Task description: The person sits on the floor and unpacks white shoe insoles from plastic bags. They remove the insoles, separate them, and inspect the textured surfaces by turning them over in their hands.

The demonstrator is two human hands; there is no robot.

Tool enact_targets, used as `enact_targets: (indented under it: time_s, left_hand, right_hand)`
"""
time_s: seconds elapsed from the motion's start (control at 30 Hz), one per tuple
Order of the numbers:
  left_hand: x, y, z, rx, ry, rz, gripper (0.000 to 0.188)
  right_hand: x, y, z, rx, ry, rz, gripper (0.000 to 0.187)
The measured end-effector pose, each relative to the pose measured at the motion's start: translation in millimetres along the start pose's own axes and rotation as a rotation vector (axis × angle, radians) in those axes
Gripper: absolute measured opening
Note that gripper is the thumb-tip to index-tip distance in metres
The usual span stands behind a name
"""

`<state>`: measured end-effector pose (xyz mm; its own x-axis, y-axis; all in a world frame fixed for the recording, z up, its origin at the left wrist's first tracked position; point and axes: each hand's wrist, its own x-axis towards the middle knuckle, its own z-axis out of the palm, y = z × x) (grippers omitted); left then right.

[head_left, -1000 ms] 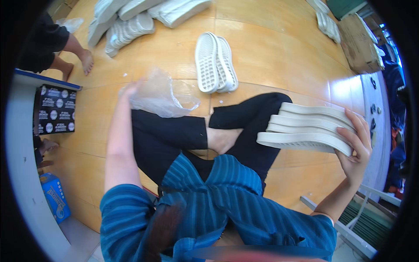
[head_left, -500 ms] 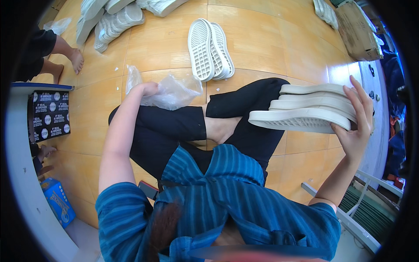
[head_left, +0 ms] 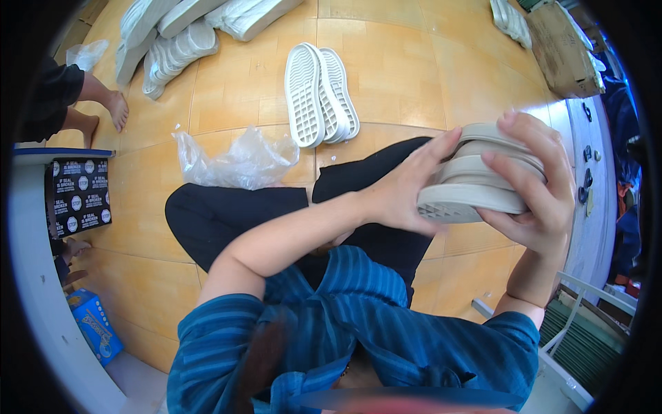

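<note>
Right hand [head_left: 546, 196] has its fingers curled round the right end of the soles [head_left: 476, 186], stacked up near the right leg [head_left: 372, 162]! Left hand [head_left: 405, 190] spreads wide at their left end, grip impossible to tell, and the bag [head_left: 241, 162] lies beyond the left leg [head_left: 227, 214].

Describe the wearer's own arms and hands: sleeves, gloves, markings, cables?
The left short blue fabric sleeve and right short blue fabric sleeve have lighter and darker stripes and end above the elbows. Both forearms are uncovered. The left hand and right hand are ungloved. No watch, bracelet or cable visible on either arm.
</note>
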<state>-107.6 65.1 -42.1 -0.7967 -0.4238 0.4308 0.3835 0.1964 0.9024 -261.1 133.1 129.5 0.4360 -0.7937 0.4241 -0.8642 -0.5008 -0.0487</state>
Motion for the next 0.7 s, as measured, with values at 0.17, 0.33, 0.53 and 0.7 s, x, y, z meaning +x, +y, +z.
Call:
enact_targets:
  time_s: [0.17,0.33,0.53,0.7]
  left_hand:
    - [27,-30,-8,0.145,-0.029,-0.122,0.1]
    - [43,-41,-7,-0.268,0.044,-0.32,0.092]
    - [70,-59,-15,-1.044,0.41,-0.78,0.065]
    - [140,-102,-49,-0.86,0.723,-0.851,0.041]
  right_hand:
    - [-32,58,34,0.107,0.479,0.071,0.101]
    - [-109,62,111,1.161,0.825,0.941,0.112]
    - [-98,56,195,1.025,0.603,0.831,0.109]
    - [-55,150,231,1.789,0.468,1.206,0.07]
